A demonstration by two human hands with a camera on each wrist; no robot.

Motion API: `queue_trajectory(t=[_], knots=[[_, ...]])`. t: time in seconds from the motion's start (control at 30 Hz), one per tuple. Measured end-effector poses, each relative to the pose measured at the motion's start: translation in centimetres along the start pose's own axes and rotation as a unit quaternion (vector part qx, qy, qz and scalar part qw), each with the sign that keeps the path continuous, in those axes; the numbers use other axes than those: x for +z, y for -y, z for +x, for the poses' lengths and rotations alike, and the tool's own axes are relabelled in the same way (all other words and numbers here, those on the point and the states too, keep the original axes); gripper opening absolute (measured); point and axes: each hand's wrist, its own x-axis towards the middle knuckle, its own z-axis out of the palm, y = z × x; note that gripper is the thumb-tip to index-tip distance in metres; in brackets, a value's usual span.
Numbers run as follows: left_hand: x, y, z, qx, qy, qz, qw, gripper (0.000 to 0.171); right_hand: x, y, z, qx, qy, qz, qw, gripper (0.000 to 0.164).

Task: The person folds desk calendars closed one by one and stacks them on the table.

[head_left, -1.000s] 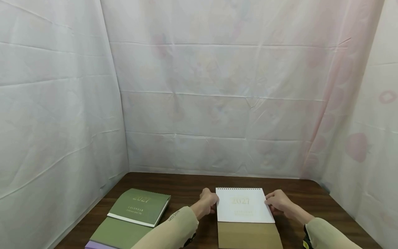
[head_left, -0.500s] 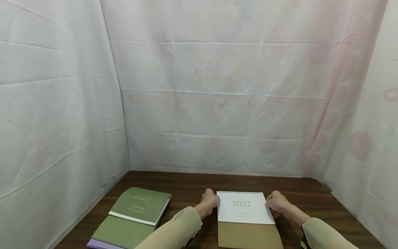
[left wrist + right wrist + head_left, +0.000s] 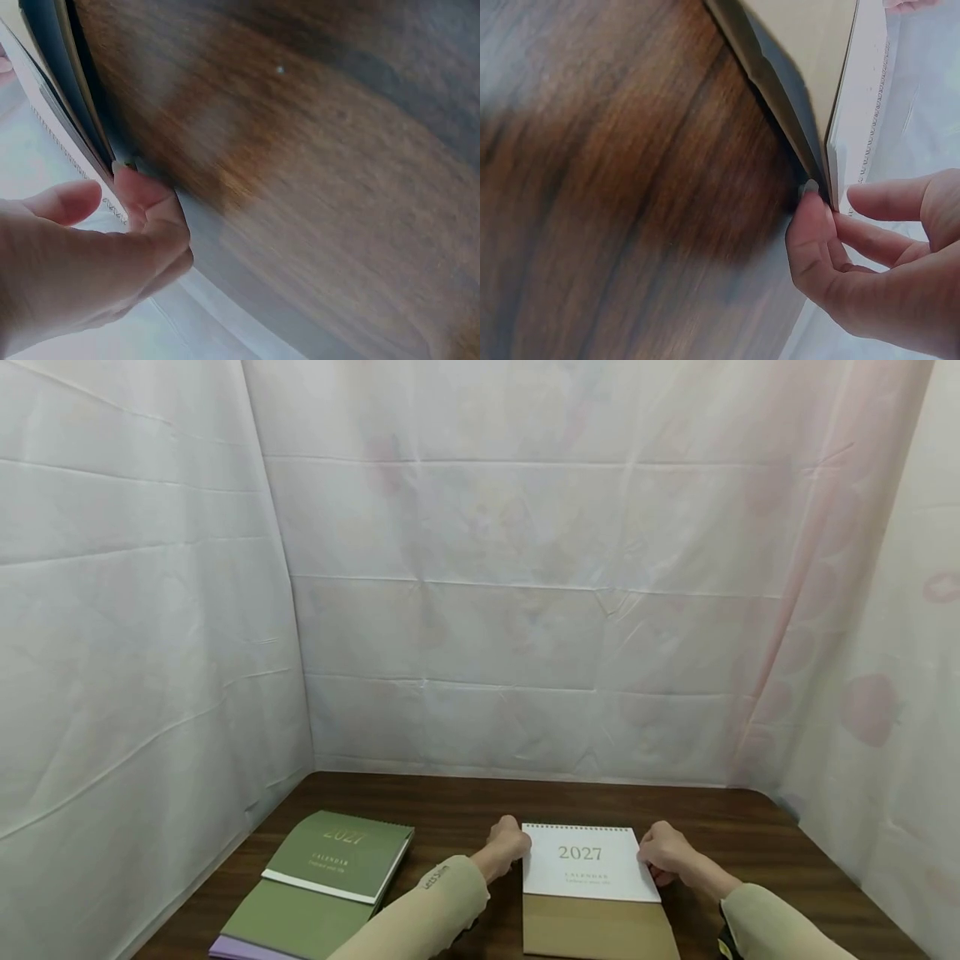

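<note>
A white-covered 2027 desk calendar with a tan lower board lies in front of me, its spiral binding along the far edge. On its left side, my left hand pinches the edge near the binding, and my right hand does the same on the right. In the left wrist view, the left hand has curled fingers at the calendar's corner, its thumb over the cover side. Seen from the right wrist, the right hand's fingertips are at the boards' edge, with a gap between the boards.
To the left, a green 2027 calendar lies angled on the dark wood table, and a purple edge shows under its near end. White cloth with faint pink prints hangs behind and at both sides.
The white calendar's bound edge has come lower and slightly nearer, both hands moving with it. Its printed title has turned from glare to legible. The green calendar stays in place.
</note>
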Motion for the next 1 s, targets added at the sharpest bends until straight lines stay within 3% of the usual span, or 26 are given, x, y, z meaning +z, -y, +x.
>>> queue_trajectory(t=[0.13,0.4,0.5,0.57,0.63,0.73,0.8,0.87,1.0], knots=[[0.1,0.0,0.3,0.003,-0.001,0.005,1.0000,0.004,0.1,0.1,0.1,-0.002,-0.007,-0.004,1.000,0.009],[0.6,0.4,0.4,0.015,-0.024,0.011,0.9995,0.010,0.4,-0.6,0.1,-0.029,-0.032,-0.015,0.999,0.009],[1.0,0.2,0.2,0.027,-0.046,0.026,0.9983,0.011,0.7,-0.6,-0.2,-0.072,-0.066,-0.063,0.993,0.018],[1.2,0.0,-0.1,0.053,-0.068,0.048,0.9951,0.009,0.9,-0.2,-0.7,-0.130,-0.109,-0.121,0.978,0.015],[1.7,-0.3,-0.5,0.103,-0.092,0.085,0.9868,0.017,1.3,0.3,-1.2,-0.185,-0.155,-0.182,0.953,0.021],[2.9,-0.7,-1.1,0.198,-0.125,0.177,0.9561,0.032,1.9,1.1,-2.0,-0.249,-0.192,-0.237,0.919,0.048],[3.7,-0.7,-1.6,0.238,-0.124,0.233,0.9349,0.044,2.6,1.2,-2.2,-0.271,-0.191,-0.243,0.912,0.053],[4.5,-0.6,-2.2,0.254,-0.107,0.273,0.9219,0.053,3.4,1.0,-2.3,-0.287,-0.183,-0.237,0.910,0.056],[5.2,-0.2,-3.0,0.241,-0.056,0.305,0.9195,0.057,5.0,-0.5,-1.7,-0.304,-0.168,-0.232,0.909,0.058]])
